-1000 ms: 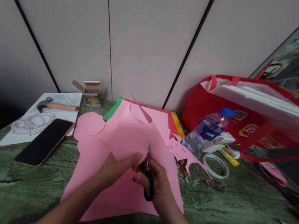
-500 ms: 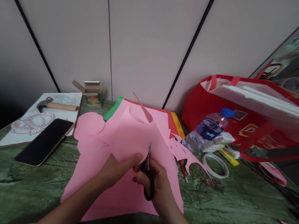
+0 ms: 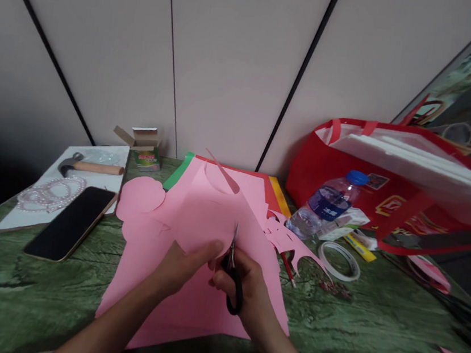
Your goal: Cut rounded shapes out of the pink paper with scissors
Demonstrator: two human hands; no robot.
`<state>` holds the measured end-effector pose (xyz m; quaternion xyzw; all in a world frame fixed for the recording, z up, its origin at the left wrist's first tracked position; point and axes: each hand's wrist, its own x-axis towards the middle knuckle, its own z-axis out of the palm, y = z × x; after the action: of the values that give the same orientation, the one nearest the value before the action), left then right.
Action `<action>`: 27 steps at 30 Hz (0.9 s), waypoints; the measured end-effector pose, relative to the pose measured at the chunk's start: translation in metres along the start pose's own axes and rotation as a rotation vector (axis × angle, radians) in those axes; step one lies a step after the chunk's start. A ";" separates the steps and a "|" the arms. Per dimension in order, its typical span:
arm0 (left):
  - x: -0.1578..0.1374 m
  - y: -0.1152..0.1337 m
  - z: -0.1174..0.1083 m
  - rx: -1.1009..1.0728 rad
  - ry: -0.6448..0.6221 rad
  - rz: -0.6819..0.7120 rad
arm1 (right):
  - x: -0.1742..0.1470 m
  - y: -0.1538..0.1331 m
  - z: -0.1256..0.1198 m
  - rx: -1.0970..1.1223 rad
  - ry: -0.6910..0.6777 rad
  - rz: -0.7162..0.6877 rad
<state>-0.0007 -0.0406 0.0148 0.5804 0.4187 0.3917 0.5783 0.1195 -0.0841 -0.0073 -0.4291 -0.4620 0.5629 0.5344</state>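
My left hand [image 3: 192, 266] pinches the lower edge of a pink paper piece [image 3: 204, 218], its thumb on top and its other fingers hidden beneath. A curled strip of the same paper sticks up at the far side. In my right hand [image 3: 246, 284] is a pair of scissors [image 3: 237, 294] with black handles, the blades pointing away from me at the piece's right edge. Whether the blades are parted is hard to see. Under both hands lies a stack of pink paper sheets [image 3: 184, 313]. Rounded pink cut-outs [image 3: 142, 196] rest on its left side.
On the left are a black phone [image 3: 70, 224], a hammer [image 3: 97, 168], bead strings [image 3: 51, 194] and a small open box [image 3: 146, 151]. Rightward stand a water bottle [image 3: 321, 207] and a red bag [image 3: 321, 144], with a tape roll [image 3: 339, 262] and pink scraps [image 3: 291, 242] nearby.
The pink piece and its curled strip have shifted very slightly left and down. Both hands keep their grip in almost the same place.
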 end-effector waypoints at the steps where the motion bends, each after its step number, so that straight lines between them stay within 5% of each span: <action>1: 0.000 -0.001 -0.001 0.001 -0.003 0.000 | 0.000 0.000 0.000 0.003 -0.006 -0.005; 27: 0.001 -0.004 -0.001 0.006 -0.004 -0.002 | 0.000 0.000 -0.002 -0.023 -0.007 -0.032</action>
<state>-0.0016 -0.0388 0.0112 0.5824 0.4192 0.3887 0.5779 0.1217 -0.0838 -0.0077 -0.4259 -0.4770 0.5503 0.5368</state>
